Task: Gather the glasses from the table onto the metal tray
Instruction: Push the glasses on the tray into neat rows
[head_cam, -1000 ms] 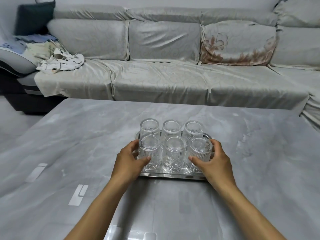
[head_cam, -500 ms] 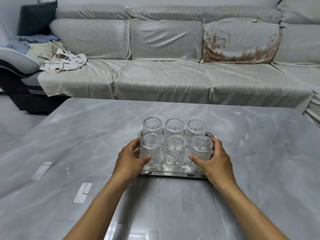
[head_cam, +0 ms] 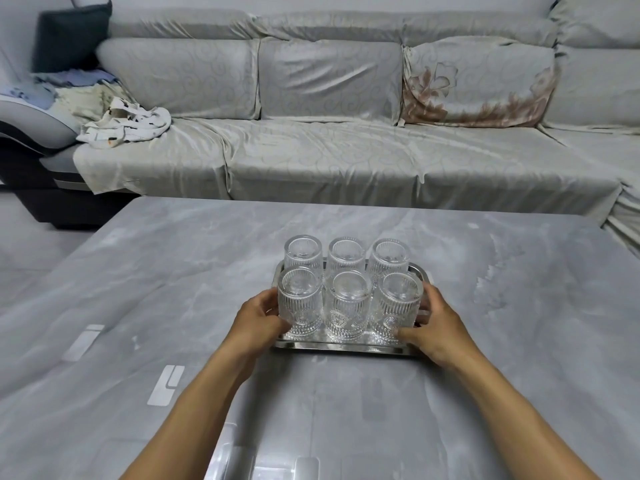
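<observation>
Several ribbed clear glasses stand upside down in two rows on the metal tray in the middle of the grey marble table. My left hand cups the front left glass, its thumb pressing on the side. My right hand wraps the front right glass, with the thumb at its base and the fingers behind it over the tray's right rim. The front middle glass stands between them untouched. The back row is partly hidden by the front row.
A long grey covered sofa runs along the far side of the table. Crumpled clothes lie on its left end, and a flower-print cushion leans at the right. The table's left edge drops to the floor.
Both hands stay on the outer front glasses. My thumbs have slid a little lower on them, and the view has shifted slightly.
</observation>
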Action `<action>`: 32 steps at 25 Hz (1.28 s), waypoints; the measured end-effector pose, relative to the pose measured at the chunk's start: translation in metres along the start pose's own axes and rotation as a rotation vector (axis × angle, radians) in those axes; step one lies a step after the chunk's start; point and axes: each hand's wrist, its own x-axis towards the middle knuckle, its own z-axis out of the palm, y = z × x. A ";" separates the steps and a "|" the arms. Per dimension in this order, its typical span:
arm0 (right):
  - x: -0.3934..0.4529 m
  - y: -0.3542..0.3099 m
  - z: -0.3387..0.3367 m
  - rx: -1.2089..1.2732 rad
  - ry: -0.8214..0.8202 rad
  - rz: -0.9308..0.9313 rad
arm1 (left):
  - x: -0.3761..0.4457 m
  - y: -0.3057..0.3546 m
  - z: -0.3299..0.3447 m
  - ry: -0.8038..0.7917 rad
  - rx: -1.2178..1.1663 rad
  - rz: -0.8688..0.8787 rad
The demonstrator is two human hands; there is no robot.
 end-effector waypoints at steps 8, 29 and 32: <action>-0.005 -0.038 -0.032 -0.101 -0.038 -0.224 | 0.003 0.030 -0.013 0.119 0.200 0.282; 0.084 -0.093 -0.059 -0.672 -0.347 -0.348 | 0.068 0.117 0.016 -0.412 1.112 0.409; 0.070 -0.090 -0.047 -0.365 -0.092 -0.453 | 0.064 0.102 0.046 -0.374 1.102 0.552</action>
